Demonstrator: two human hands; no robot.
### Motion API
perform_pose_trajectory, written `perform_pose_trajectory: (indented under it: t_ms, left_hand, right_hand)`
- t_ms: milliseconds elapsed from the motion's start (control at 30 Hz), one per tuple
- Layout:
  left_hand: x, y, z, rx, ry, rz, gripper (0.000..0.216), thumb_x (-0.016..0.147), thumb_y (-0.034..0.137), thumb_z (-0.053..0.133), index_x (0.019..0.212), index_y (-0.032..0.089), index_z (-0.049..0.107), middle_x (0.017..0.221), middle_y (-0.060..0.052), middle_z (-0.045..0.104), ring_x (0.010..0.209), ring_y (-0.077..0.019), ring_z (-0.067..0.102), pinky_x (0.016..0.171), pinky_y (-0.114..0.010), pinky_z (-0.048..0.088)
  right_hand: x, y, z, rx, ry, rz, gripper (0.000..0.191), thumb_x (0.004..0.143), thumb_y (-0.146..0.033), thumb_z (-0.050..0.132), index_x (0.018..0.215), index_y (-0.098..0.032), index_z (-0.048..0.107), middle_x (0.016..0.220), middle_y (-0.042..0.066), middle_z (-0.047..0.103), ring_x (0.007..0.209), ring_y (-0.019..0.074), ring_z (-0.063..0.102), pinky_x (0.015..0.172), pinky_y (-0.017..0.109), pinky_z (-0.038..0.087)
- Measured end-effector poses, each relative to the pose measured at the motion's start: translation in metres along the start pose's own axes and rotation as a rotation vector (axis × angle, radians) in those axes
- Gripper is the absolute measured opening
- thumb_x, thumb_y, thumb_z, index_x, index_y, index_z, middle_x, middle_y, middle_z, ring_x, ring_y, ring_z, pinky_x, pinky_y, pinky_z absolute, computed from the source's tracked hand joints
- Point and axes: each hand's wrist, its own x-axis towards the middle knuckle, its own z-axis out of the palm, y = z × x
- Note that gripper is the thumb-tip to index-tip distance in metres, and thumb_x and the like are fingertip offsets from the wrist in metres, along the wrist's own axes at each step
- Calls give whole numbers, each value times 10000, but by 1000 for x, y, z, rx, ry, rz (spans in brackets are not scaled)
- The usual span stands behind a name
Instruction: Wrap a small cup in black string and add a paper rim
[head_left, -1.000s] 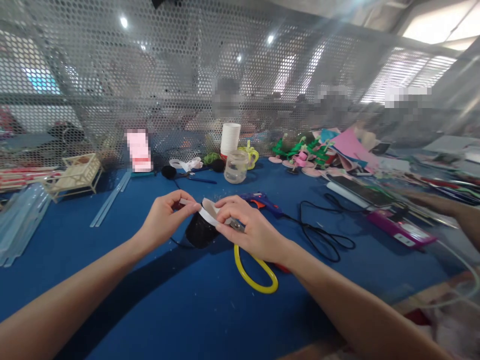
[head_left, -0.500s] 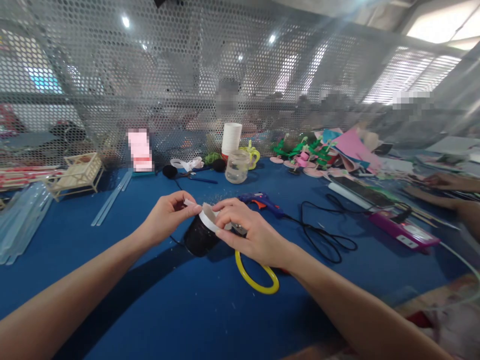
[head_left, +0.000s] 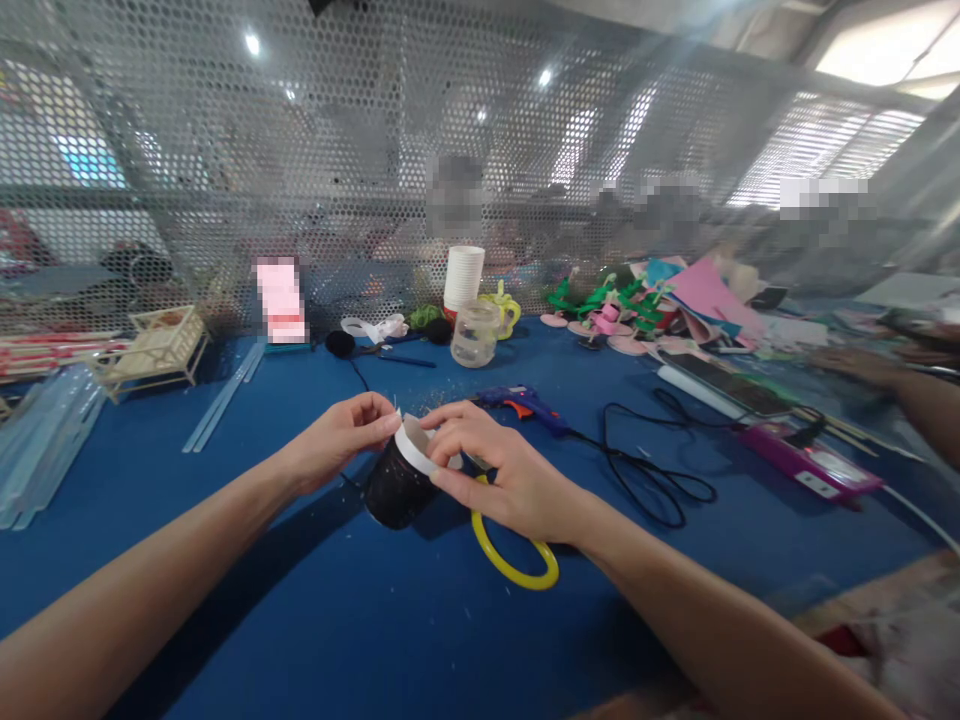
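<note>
A black-covered cup (head_left: 397, 488) stands tilted on the blue table, its open mouth turned up and to the right. Around its rim runs a white band (head_left: 411, 450). My left hand (head_left: 352, 432) is closed in a pinch at the left side of the rim, on the end of the band. My right hand (head_left: 487, 458) grips the right side of the rim, some fingers reaching into the mouth and the thumb outside. Under this hand lie scissors with yellow handles (head_left: 517, 570), their blades mostly hidden. Just beyond is a blue glue gun (head_left: 525, 402).
Behind stand a clear jar (head_left: 475, 335) and stacked white cups (head_left: 463, 275). A black cord (head_left: 660, 490) and a purple power strip (head_left: 810, 465) lie to the right, glue sticks (head_left: 49, 435) to the left. Another person's hand (head_left: 862, 370) is at far right.
The white strip end that stuck out from my left fingers now sits against the rim. The cup has tipped slightly, its base moving a little toward me.
</note>
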Motion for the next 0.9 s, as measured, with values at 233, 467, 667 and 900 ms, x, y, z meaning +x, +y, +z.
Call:
perform_pose_trajectory:
  t_ms: [233, 467, 667, 900]
  left_hand:
    - [-5, -7, 6, -224, -301, -215, 377, 734, 471, 554, 904, 138, 606, 824, -55, 653, 829, -170, 570, 777, -276, 384]
    - [-7, -6, 15, -270, -278, -341, 509, 738, 595, 433, 872, 133, 599, 694, -67, 652, 617, -194, 601, 606, -308, 421]
    - [-9, -7, 21, -23, -58, -138, 437, 777, 508, 451, 885, 122, 624, 701, -16, 616, 637, -122, 512, 615, -232, 376]
    - [-10, -2, 25, 276, 58, -26, 521, 790, 531, 374, 996, 100, 583, 890, -76, 623, 857, -212, 525, 763, -304, 371]
  right_hand:
    - [0, -1, -1, 35, 5, 0, 86, 782, -127, 511, 733, -196, 497, 800, 43, 586, 1034, 176, 469, 884, 363, 381]
    - [0, 1, -1, 101, -7, 115, 43, 788, -155, 521, 758, -184, 514, 945, 79, 570, 1059, 171, 467, 884, 341, 379]
    - [0, 4, 5, 139, 48, 255, 82, 787, -215, 531, 717, -174, 520, 969, 86, 553, 943, 156, 523, 845, 316, 394]
    - [-1, 7, 10, 81, 70, 280, 107, 802, -240, 500, 719, -174, 510, 917, 78, 555, 900, 157, 523, 813, 303, 401]
